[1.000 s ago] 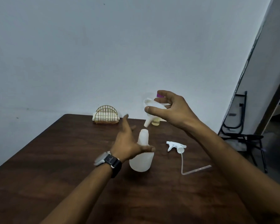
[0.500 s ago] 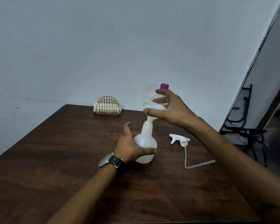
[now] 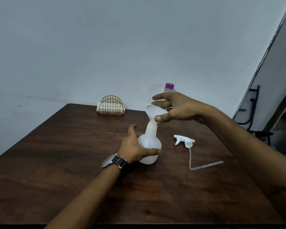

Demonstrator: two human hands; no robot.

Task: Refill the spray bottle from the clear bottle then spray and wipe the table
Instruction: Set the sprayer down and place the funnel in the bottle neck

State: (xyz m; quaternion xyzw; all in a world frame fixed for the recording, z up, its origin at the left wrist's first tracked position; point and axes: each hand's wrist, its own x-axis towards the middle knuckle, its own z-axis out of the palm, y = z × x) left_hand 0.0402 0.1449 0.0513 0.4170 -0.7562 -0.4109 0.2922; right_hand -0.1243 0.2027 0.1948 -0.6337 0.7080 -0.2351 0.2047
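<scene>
1 funnel (image 3: 155, 111) in 1 spray bottle (image 3: 149, 142)

The left hand (image 3: 135, 146), with a watch on its wrist, is curled around something round, thumb out front, while the right hand (image 3: 177, 108) hangs higher up with its fingers (image 3: 160, 97) spread wide.

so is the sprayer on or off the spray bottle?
Off. The sprayer lies on the table beside the spray bottle, which has a funnel in its neck.
</scene>
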